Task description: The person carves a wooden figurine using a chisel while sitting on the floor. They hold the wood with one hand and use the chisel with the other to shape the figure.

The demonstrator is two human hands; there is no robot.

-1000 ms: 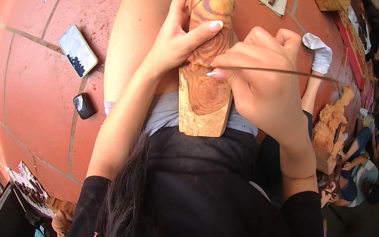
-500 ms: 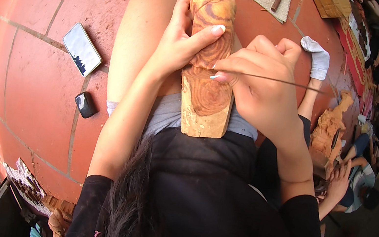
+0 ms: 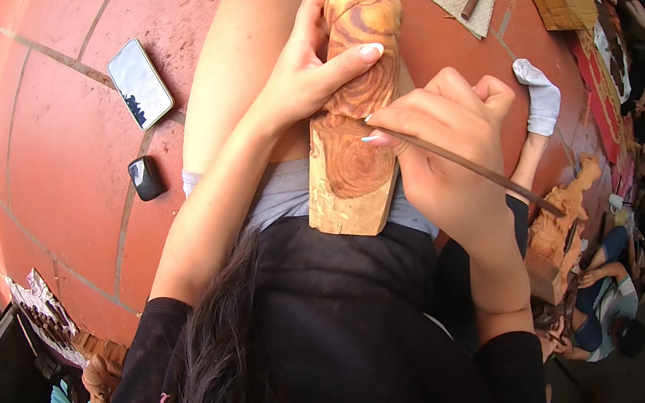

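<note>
A carved wooden figure with swirling brown grain lies along my lap, its rounded head at the far end and its pale, square-cut base against my black shirt. My left hand wraps the body from the left, thumb across the front. In my right hand, a thin, flat, dark file-like tool is pinched between thumb and fingers. Its near tip meets the groove between the body and the base, partly hidden by my fingertips; the far end sticks out to the right.
On the red tiled floor at left lie a phone and a small black case. Tools rest on a mat at the top. At right are another orange wood carving, a sock-clad foot and other people. More tools lie lower left.
The tool has tilted, its outer end swinging down and its broad side now showing more. My right hand has turned slightly with it. My left hand and the figure hold their place.
</note>
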